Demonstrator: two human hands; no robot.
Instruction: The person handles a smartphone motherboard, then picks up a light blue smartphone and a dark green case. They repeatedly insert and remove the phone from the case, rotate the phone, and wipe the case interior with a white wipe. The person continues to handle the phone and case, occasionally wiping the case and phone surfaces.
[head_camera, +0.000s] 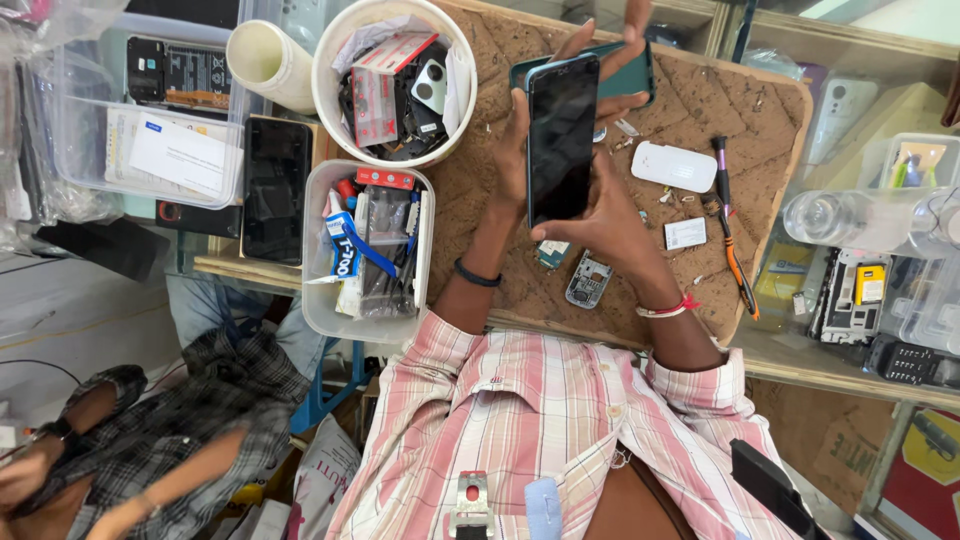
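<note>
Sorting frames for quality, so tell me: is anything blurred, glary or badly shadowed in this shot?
Head view: even light, soft shadows; the dark phone, held by the left hand and right hand, is sharp with only faint screen sheen; the person at lower left is motion-blurred.

The dark smartphone (560, 140) is a slim slab with a black, unlit glass face and a thin bluish edge; it is held upright above the counter (700, 110), its long side running away from the person, clasped on both long sides by the two hands; behind its top end sits a teal back cover (628, 78), a flat rounded-corner shell, partly hidden by the phone, lying tilted and pinched from above by fingers (636, 25).
</note>
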